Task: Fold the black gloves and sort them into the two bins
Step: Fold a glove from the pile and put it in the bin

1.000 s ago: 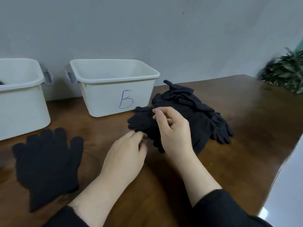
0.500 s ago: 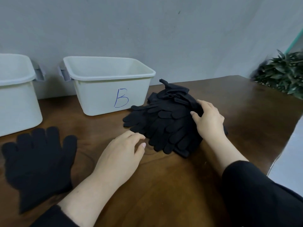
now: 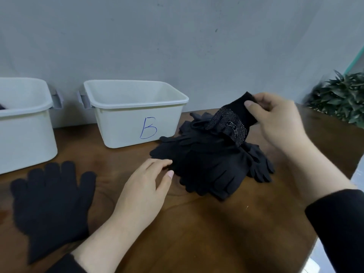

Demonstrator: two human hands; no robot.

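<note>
We look down at a dark wooden surface [image 3: 197,243] set against a grey wall. Our right hand [image 3: 275,123] is raised above a heap of black gloves [image 3: 212,166] and pinches the cuff of a dotted glove [image 3: 230,121] between thumb and curled fingers [image 3: 249,104]; the glove's lower part, speckled with small white dots, hangs down and touches the top of the heap. Our left hand [image 3: 143,192] rests flat on the surface, its fingers relaxed and straight, the tips just touching the near left edge of the heap. A single black knit glove [image 3: 49,205] lies spread flat, palm shape showing, at the left, well apart from the heap. Behind, near the wall, stand two white bins side by side: bin B [image 3: 126,103], marked with a blue letter B, just beside the heap, and a second bin [image 3: 25,133] at the far left edge, something dark barely showing inside it. A green plant [image 3: 338,95] sits at the far right.
</note>
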